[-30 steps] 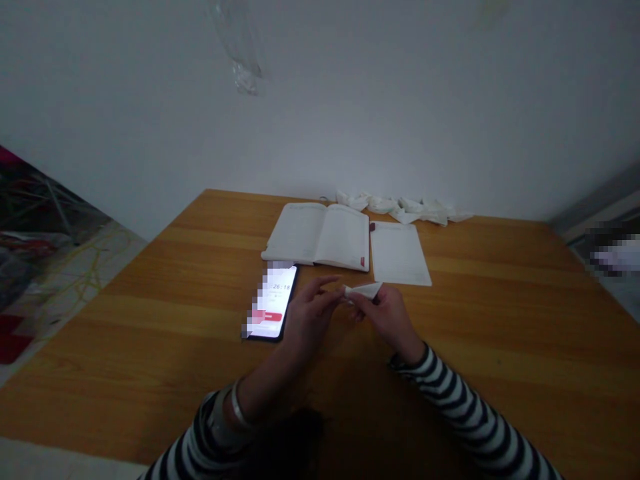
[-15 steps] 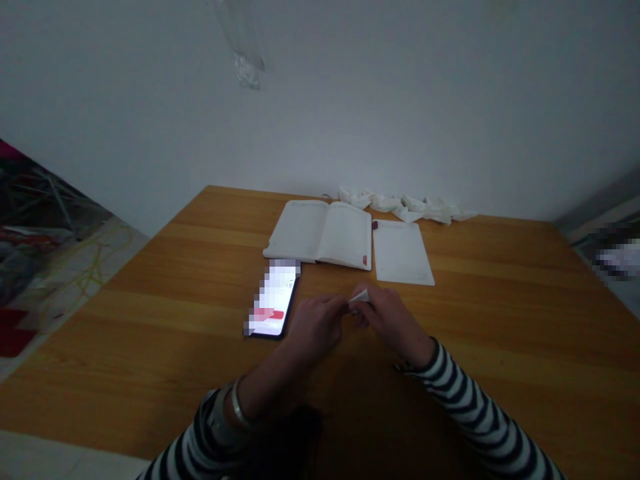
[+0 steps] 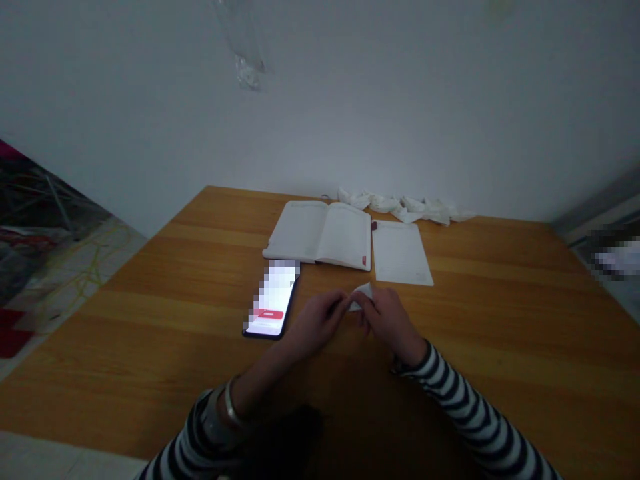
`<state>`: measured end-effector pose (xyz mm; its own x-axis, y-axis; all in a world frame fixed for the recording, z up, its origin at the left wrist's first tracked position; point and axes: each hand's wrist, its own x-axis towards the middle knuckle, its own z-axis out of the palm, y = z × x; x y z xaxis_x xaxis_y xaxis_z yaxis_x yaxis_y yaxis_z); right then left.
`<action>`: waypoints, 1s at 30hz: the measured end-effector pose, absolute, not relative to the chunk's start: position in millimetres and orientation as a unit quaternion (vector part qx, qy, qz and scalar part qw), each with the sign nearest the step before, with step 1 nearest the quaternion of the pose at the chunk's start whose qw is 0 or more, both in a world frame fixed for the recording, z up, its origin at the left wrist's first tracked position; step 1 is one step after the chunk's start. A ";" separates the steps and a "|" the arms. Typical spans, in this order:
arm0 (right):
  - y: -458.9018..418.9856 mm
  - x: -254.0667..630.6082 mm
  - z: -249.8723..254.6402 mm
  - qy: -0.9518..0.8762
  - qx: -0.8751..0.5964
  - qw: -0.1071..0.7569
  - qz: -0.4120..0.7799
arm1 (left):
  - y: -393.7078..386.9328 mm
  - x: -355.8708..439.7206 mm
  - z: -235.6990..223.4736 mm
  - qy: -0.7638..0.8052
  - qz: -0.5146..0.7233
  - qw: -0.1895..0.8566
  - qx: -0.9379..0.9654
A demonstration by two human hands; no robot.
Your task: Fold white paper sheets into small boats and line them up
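Observation:
A small folded piece of white paper [image 3: 361, 297] is pinched between my two hands above the front middle of the table. My left hand [image 3: 320, 321] grips its left end with thumb and fingers. From the other side, my right hand [image 3: 390, 321] is closed on the paper, thumb on top; its lower fingers are partly hidden. A phone [image 3: 273, 300] with a lit screen lies just left of my left hand. Beyond the hands are an open notebook [image 3: 320, 233] with blank-looking pages and a loose white sheet [image 3: 403, 253] beside it.
The wooden table [image 3: 500, 320] reaches back to a pale wall [image 3: 400, 100]. Crumpled white tissues [image 3: 400, 205] lie in a row along its back edge. A clear plastic bag [image 3: 247, 70] hangs on the wall. Cluttered items [image 3: 40, 213] stand on the floor at left.
The piece of paper now shows a wider face between my fingers. My left hand has turned slightly, and my right hand has shifted a little. Phone, notebook and sheet stay put.

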<state>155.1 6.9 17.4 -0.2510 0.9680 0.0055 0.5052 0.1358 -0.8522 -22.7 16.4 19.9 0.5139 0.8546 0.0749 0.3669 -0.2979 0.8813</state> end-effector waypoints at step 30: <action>9.6 160.5 17.3 -0.698 -0.525 0.294 0.388 | 25.9 -23.7 5.7 0.501 0.385 0.601 0.489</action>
<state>160.5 9.6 17.3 -0.2755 0.9613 0.0031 0.5045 0.1473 -0.8507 -23.7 25.9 5.7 0.2004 0.9535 -0.2250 0.0276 0.2241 0.9742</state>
